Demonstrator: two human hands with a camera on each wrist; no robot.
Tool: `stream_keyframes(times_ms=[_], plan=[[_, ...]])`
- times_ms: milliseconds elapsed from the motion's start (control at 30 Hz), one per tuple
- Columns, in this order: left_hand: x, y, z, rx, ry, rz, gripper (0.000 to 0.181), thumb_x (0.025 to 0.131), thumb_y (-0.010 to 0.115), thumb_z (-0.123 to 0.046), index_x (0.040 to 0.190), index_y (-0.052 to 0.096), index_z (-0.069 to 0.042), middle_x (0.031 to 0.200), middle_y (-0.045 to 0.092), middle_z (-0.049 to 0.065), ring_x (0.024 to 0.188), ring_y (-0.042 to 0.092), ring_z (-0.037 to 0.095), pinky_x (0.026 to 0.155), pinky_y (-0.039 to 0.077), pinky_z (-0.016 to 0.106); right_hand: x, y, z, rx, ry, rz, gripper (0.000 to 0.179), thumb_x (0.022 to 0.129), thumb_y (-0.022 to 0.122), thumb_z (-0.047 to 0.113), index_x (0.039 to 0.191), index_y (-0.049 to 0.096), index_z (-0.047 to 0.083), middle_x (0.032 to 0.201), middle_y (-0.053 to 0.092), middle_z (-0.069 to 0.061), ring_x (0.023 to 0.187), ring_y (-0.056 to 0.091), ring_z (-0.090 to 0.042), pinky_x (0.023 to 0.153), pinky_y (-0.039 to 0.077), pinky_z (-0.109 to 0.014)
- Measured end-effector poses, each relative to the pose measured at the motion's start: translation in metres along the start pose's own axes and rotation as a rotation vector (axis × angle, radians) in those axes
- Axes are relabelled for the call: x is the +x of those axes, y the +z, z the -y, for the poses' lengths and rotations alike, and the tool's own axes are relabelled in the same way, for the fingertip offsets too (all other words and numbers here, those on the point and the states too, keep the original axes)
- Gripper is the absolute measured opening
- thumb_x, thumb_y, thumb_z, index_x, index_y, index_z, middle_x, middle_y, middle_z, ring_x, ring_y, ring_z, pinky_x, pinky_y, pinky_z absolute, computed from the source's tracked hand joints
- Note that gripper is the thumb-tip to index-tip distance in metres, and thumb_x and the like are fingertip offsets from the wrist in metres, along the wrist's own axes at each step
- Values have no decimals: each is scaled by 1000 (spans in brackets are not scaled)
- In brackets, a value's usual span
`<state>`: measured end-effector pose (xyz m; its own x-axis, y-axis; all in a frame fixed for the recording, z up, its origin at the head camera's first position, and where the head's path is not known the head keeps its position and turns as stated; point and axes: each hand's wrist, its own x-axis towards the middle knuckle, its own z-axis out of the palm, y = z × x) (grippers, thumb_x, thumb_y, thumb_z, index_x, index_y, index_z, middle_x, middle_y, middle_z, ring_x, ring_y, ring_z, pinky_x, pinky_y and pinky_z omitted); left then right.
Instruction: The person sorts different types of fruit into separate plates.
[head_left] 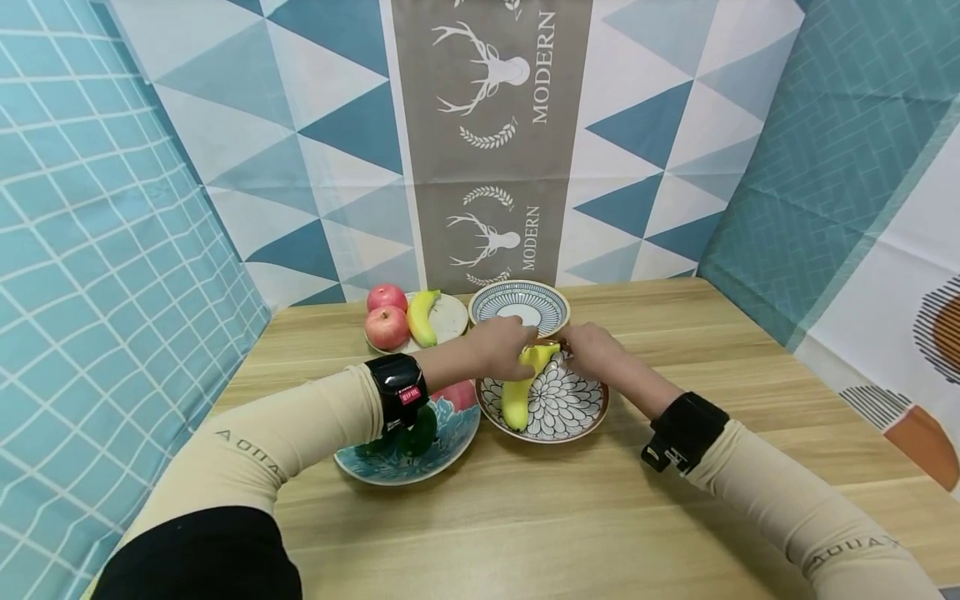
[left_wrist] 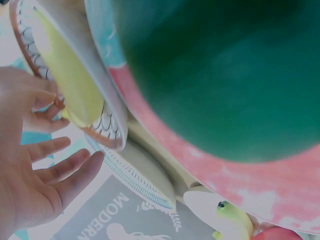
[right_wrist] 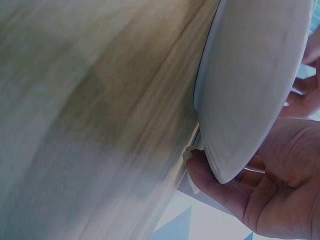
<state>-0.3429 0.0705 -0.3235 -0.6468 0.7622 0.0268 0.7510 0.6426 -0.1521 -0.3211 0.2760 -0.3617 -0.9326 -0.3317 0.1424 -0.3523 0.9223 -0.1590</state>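
Note:
A yellow banana lies in a shallow dish with a brown rim and a black-and-white petal pattern. My right hand grips the far right rim of this dish; in the right wrist view its fingers curl around the dish's edge from below. My left hand hovers over the dish's far left side, beside the banana. Its fingers look extended and spread in the left wrist view, holding nothing. From the head, the left hand hides part of the dish's rim.
A blue plate with dark green rounded produce sits partly under my left forearm. Behind it, a pale plate bears two red apples and another banana. A blue-lined dish stands behind the petal dish.

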Motion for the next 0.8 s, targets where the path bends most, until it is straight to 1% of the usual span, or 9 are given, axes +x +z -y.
stream_keyframes(times_ms=[133, 267, 400, 467, 567, 633, 733, 800], plan=[[11, -4, 3, 7, -35, -40, 46, 94, 73, -38, 131, 67, -11, 107, 67, 6, 97, 64, 23, 80, 58, 40, 0, 1, -1, -9, -12, -13, 37, 87, 81, 4, 123, 70, 3, 93, 72, -11, 88, 69, -29, 79, 60, -44], [20, -10, 1, -31, -62, -90, 36, 94, 75, -31, 123, 67, -10, 106, 67, 8, 99, 64, 25, 82, 58, 40, -1, 1, -1, -4, -26, -27, 35, 87, 80, 3, 120, 70, 4, 92, 72, -11, 87, 69, -30, 78, 60, -45], [29, -14, -2, -44, -76, -141, 33, 94, 76, -29, 119, 68, -10, 103, 65, 7, 97, 64, 24, 82, 57, 40, -3, 2, -2, 8, -21, -30, 35, 88, 80, 3, 122, 70, 4, 97, 73, -13, 92, 70, -33, 81, 60, -47], [33, -16, -1, -51, -89, -156, 33, 94, 76, -28, 119, 67, -10, 105, 65, 8, 98, 64, 25, 81, 57, 41, -3, 3, -2, 8, -21, -31, 35, 90, 78, 3, 124, 69, 3, 100, 74, -15, 94, 71, -35, 82, 61, -48], [39, -16, 3, -76, -131, -167, 31, 95, 73, -27, 120, 66, -10, 109, 65, 9, 101, 65, 26, 84, 58, 42, -2, 3, -2, 0, -21, -26, 34, 91, 78, 4, 123, 69, 3, 99, 74, -16, 94, 71, -36, 82, 61, -48], [42, -16, 7, -87, -163, -175, 34, 96, 72, -28, 123, 66, -8, 115, 66, 11, 107, 66, 28, 89, 58, 43, -1, 3, -2, -5, -15, -22, 33, 90, 79, 6, 122, 69, 4, 97, 73, -14, 94, 70, -35, 82, 61, -49], [47, -12, 14, -61, -227, -193, 41, 97, 70, -29, 131, 64, -7, 122, 66, 13, 116, 64, 31, 97, 57, 44, 0, 3, -1, -8, 5, -9, 32, 90, 80, 7, 120, 70, 5, 94, 71, -12, 91, 70, -34, 81, 61, -48], [49, -7, 17, -41, -275, -197, 46, 97, 70, -29, 136, 62, -6, 127, 64, 15, 121, 62, 34, 99, 56, 46, -1, 4, -1, -8, 15, 2, 33, 90, 80, 8, 121, 69, 5, 93, 71, -11, 90, 69, -33, 80, 61, -47]])
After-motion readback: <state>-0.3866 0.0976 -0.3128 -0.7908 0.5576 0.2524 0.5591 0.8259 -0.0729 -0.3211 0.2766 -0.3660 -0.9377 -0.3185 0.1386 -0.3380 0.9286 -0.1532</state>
